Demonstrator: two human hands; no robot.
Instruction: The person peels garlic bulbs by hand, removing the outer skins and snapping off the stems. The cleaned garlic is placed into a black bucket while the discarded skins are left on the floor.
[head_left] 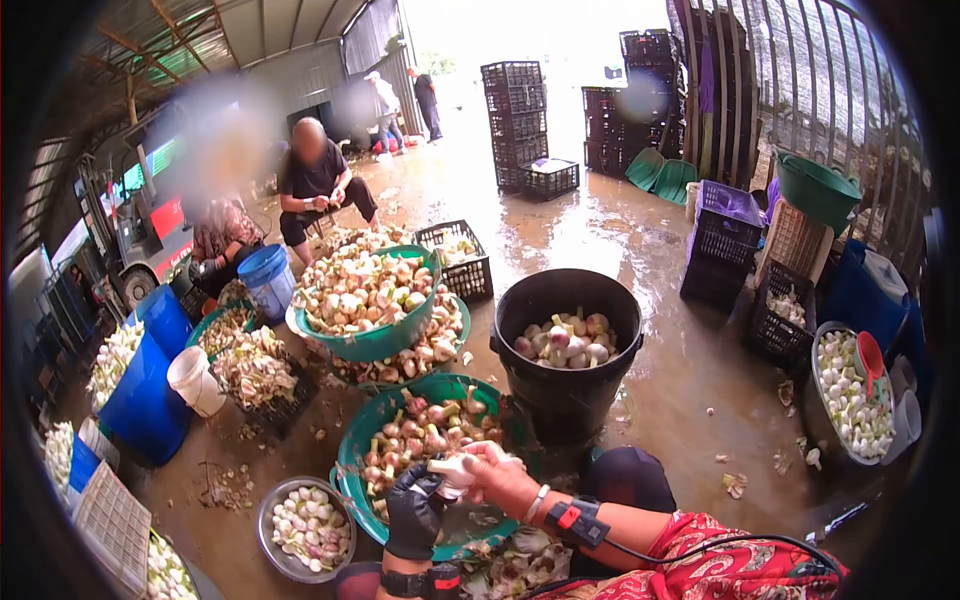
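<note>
Garlic (457, 474) lies nearly level, stem leftward, in closed grip of left hand (415, 508) and right hand (500, 478).

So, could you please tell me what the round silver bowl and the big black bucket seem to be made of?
The silver bowl looks like metal, probably stainless steel, from its smooth greyish shine. The black bucket seems to be moulded plastic, slightly glossy, judging by its thick rim.

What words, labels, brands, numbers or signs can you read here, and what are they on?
None can be read for certain.
Forklift: pale marks on its red side, too small and blurred to read.
Right wrist device and left wrist device: red patches; any print is too small to read.
</note>
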